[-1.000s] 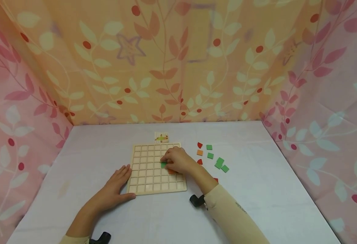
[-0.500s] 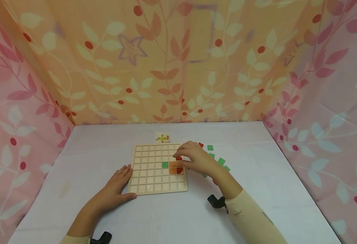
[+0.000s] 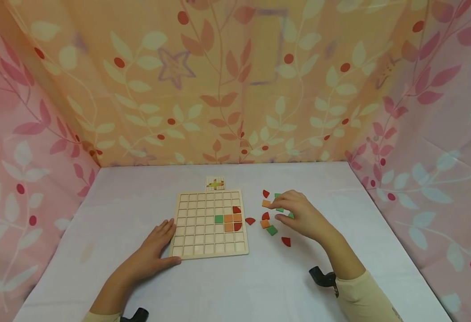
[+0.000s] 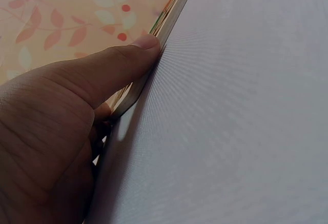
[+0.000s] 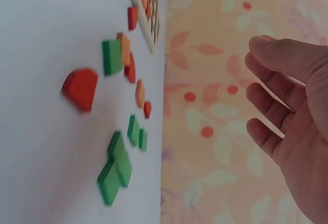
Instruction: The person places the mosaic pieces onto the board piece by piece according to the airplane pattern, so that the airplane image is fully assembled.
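A wooden grid board lies flat on the white table. Near its right side sit one green square, several orange squares and two red quarter-round tiles. My left hand rests against the board's left edge, fingers straight; in the left wrist view its thumb touches the rim. Above the loose tiles to the right hovers my right hand, its fingers loosely bent and holding nothing in the right wrist view. It partly hides some green squares in the head view.
A small pattern card lies behind the board. Between board and right hand are scattered a red quarter-round, an orange square and a green square. Another red quarter-round lies closer to the front. Patterned curtains surround the table.
My right hand has left a green square on the board, shifted past the red and orange tiles there, and moved right over the loose tiles. The left hand stays put.
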`<state>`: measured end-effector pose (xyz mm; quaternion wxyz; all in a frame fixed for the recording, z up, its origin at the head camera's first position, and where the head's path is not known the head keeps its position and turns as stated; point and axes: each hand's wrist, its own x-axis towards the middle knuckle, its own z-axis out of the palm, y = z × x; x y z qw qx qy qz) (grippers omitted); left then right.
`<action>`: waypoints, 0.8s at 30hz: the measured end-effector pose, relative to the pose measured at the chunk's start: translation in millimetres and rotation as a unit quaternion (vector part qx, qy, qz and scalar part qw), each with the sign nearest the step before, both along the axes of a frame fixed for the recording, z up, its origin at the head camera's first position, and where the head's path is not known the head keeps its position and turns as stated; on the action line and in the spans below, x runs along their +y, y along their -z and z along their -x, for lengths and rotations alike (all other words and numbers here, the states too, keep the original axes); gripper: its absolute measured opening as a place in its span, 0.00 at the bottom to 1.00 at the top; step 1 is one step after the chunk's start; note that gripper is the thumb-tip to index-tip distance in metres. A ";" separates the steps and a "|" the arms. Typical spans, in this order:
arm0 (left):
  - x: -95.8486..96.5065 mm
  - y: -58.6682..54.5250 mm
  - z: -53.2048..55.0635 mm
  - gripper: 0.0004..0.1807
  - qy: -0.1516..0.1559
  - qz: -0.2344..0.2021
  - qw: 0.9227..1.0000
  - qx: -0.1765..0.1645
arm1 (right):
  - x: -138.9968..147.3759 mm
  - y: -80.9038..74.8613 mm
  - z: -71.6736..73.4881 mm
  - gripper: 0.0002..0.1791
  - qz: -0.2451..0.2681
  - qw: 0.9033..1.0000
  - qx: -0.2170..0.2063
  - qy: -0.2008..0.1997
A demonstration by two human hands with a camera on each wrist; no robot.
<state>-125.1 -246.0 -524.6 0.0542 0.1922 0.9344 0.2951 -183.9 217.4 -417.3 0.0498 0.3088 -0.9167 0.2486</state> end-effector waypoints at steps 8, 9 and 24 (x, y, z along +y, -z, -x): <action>0.0 1.1 -0.8 0.60 0.001 0.005 1.000 0.005 | 39.0 20.1 -8.3 0.20 0.032 0.999 -0.019 0.038; -0.1 1.6 -0.7 0.60 0.001 0.006 1.000 0.005 | 42.6 22.2 -8.8 0.20 0.033 0.998 -0.023 0.045; -2.5 6.6 4.9 0.61 0.007 0.009 1.000 0.010 | 81.3 57.0 -0.8 0.19 0.053 0.989 -0.084 0.108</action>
